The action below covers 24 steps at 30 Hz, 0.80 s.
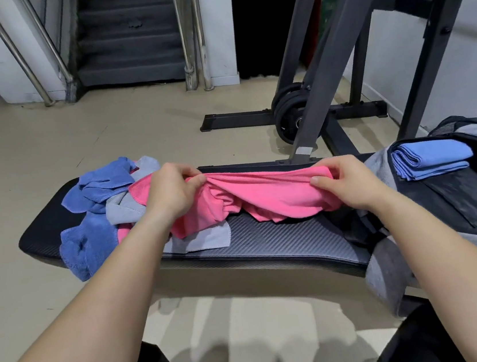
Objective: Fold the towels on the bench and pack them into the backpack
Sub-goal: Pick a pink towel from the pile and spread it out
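Observation:
A pink towel (266, 197) hangs bunched just above the black bench (284, 244), stretched between my hands. My left hand (169, 193) pinches its left top edge and my right hand (348, 182) pinches its right top edge. At the bench's left end lies a crumpled heap of blue towels (89, 247) and grey towels (205, 239), with more pink cloth underneath. The open grey and black backpack (473, 197) rests on the bench's right end. A folded blue towel (429, 157) lies inside it.
A dark metal weight rack (336, 57) with black plates (289, 114) stands on the floor just behind the bench. Stairs with steel handrails (129, 37) rise at the back. Beige floor surrounds the bench. My knees show at the bottom edge.

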### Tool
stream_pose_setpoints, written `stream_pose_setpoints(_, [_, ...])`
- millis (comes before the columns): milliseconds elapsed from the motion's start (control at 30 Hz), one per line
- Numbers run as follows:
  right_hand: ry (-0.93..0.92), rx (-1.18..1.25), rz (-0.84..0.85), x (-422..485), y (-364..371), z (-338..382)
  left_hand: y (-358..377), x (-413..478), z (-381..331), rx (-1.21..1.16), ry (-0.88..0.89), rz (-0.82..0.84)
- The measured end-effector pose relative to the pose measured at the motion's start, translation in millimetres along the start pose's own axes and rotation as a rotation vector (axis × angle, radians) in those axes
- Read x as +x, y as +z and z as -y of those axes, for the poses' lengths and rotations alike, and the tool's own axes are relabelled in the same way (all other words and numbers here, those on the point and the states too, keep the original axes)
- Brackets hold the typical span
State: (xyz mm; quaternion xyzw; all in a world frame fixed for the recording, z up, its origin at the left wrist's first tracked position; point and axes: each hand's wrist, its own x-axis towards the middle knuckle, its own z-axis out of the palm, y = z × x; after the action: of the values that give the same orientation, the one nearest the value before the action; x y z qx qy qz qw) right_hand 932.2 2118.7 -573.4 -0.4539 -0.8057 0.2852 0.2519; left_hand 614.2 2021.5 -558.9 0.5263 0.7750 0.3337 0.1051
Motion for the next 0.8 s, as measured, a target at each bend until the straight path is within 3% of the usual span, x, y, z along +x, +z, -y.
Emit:
stream_pose_setpoints(100, [0.024,0.118,-0.050,-1.7,-3.0,-1.1,2.4,-0.5,3.6,-0.022,-0.010,0.077])
stream_pose_setpoints(233, [0.103,0.050,-0.060,-0.1,3.5,-1.2,6.9,-6.1,-8.0,-0.083,-0.008,0.098])
stream_pose_setpoints(400, [0.101,-0.072,-0.121,-2.2,16.0,19.5,17.3,-24.2,-36.7,-0.420,-0.097,0.234])
stream_pose_setpoints(500, [0.092,-0.004,-0.174,-2.0,22.1,40.0,21.6,-36.5,-54.3,-0.485,-0.093,0.349])
stream_pose_setpoints(667, [0.077,0.194,-0.054,-9.8,37.2,59.2,27.9,-44.5,-62.5,-0.577,-0.085,0.452])
stream_pose_setpoints(800, [0.086,0.279,0.019,-12.6,43.2,66.1,29.5,-43.8,-57.3,-0.505,-0.006,0.456])
